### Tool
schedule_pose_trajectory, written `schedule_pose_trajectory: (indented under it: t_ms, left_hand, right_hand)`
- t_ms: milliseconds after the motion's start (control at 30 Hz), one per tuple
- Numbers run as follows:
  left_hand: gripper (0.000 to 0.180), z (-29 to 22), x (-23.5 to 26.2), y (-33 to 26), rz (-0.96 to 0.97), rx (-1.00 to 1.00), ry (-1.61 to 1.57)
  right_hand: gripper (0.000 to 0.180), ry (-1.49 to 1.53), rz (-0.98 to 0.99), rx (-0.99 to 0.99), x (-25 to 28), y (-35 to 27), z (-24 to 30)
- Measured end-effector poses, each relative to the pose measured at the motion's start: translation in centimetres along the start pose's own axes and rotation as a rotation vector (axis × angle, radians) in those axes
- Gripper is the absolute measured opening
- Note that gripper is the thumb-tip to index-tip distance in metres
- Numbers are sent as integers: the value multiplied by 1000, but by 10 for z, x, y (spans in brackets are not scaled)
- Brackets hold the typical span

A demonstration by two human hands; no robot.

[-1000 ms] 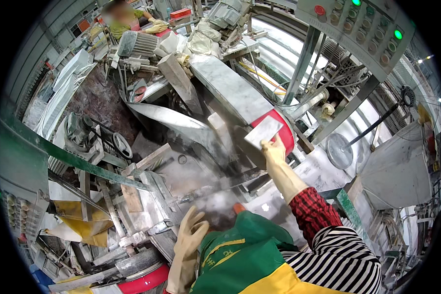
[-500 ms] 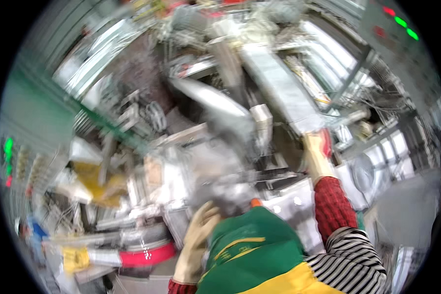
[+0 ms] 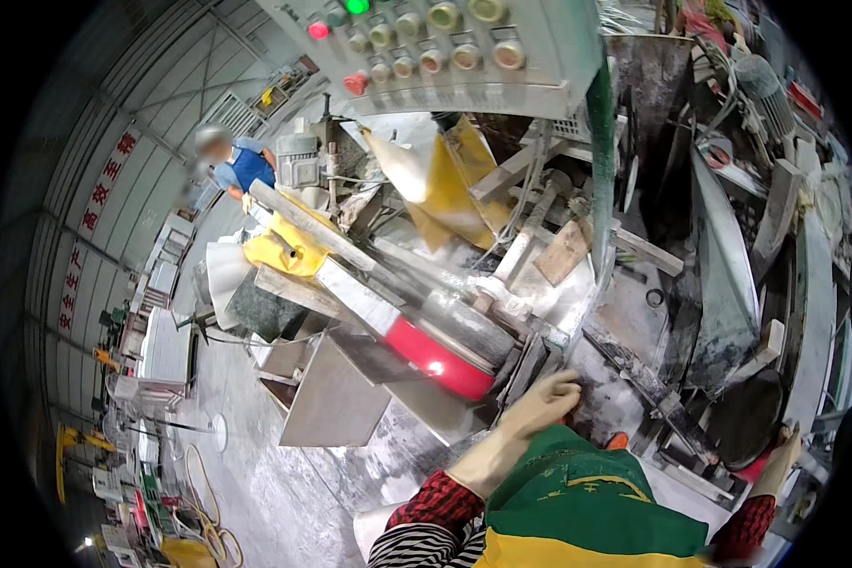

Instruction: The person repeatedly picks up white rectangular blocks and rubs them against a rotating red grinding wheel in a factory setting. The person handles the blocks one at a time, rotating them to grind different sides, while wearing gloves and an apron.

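My left hand, in a cream glove, hangs over the near edge of the grey, dust-smeared machine bed, beside my green and yellow apron. Its fingers are loosely bent, with nothing visible in them. At the right rim, my gloved right hand is closed at the near end of a long pale beam; what lies inside its fingers is hidden. Beside that hand sits a dark round disc with a bit of red below it. A large, thin grey blade-shaped plate rises beyond the disc.
A control panel with buttons and lamps overhangs the top. Left of my left hand runs a machine arm with a red band and yellow cover. Grey slabs lean below it. A person in blue stands farther off.
The view has swung left, bringing the control panel and the far hall into sight. My right hand stays at the beam's end, now near the right rim.
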State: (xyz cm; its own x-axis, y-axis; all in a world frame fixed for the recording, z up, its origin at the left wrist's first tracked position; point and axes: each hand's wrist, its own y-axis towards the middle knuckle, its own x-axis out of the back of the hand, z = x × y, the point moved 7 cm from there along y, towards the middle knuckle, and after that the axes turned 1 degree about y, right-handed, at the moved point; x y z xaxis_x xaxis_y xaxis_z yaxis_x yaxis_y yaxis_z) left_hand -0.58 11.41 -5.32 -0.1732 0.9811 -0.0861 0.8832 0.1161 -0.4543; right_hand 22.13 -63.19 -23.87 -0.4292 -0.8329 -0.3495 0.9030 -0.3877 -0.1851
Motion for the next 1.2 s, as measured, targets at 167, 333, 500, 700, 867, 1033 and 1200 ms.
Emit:
schedule_pose_trajectory:
  t_ms: [167,333,500,700,867,1033,1200]
  left_hand:
    - [68,-11,140,-27,-700,-153,88]
    - [88,-69,267,-71,-1315,-123,851]
    - [105,-87,324,-71,-1359,308,897]
    - [98,-68,359,-54,-1370,338,845]
    - [79,-66,352,-52,-1413,343,843]
    - [67,-54,316,-60,-1564,32,842]
    - [63,-51,241,-73,-1501,-144,894]
  right_hand:
    - [43,-231,-103,104,-39,-24,31]
    - [54,-289,43,163,-134,-75,27]
    - [50,-387,297,-2,-287,-177,-2]
    - [52,-491,463,-150,-340,-237,-26]
    - [54,-503,505,-185,-350,-241,-31]
    - [54,-502,601,-217,-357,-252,-59]
    - [55,-443,747,-364,-382,-290,-91]
